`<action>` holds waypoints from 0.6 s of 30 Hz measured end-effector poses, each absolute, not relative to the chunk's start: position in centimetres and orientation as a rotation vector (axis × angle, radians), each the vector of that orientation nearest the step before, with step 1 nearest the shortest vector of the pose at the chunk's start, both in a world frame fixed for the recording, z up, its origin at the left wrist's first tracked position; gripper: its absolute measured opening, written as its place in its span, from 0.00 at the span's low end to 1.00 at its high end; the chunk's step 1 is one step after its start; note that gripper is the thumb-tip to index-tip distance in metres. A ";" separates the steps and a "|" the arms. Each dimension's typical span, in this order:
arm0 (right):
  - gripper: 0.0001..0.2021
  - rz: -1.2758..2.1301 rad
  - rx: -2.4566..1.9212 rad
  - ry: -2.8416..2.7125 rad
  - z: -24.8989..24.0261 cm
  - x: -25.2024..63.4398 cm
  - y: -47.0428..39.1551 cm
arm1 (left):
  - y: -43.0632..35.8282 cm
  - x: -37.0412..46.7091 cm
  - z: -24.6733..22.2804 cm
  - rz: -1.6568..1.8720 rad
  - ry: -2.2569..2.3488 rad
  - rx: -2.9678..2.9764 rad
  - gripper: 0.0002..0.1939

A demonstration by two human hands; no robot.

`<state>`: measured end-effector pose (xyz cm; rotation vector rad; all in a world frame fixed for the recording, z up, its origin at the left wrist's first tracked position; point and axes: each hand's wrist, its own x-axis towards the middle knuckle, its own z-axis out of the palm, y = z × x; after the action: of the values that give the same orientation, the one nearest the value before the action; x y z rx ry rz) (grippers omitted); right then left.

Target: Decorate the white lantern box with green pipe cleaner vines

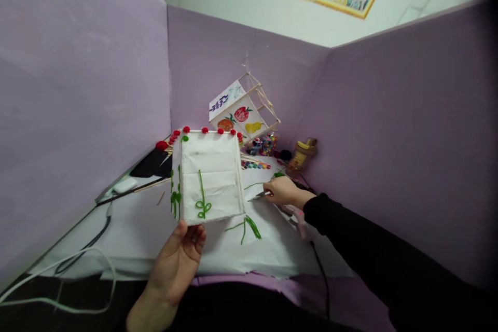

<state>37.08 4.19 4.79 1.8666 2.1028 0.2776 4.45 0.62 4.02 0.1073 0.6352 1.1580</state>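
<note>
My left hand [182, 259] grips the bottom edge of a white box-shaped lantern [221, 166], thumb in front and fingers curled beneath. Red pompoms line its top edge, and green pipe-cleaner stems and loops decorate its front and left side. To its right, my right hand [282, 190] is closed around scissors [257, 196], whose pointed metal tips face left, near the lantern's side. Most of the handle is hidden by the fingers. Green pipe-cleaner pieces [252, 227] lie on the white table cover below the scissors.
A second painted lantern with a stick frame [243, 111] hangs behind. Jars of coloured beads [269, 144], a yellow cup [299, 155] and markers stand or lie at the back. A pink glue gun [299, 223] with a black cord is beside my right forearm. Purple panels [249, 62] enclose the table.
</note>
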 end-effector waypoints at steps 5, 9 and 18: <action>0.15 0.249 1.871 2.100 4.9 37.0 3.8 | 0.7 4.5 4.0 1.156 0.631 0.111 0.18; 0.13 0.210 1.873 2.108 4.9 36.7 3.9 | 0.7 4.5 4.0 1.156 0.643 0.115 0.17; 0.15 0.190 2.037 2.030 5.0 36.4 4.3 | 0.7 4.4 3.9 1.161 0.627 0.117 0.17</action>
<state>36.40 4.29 4.96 2.0368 2.0304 0.1899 4.37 0.68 3.94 0.1165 0.6269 1.1613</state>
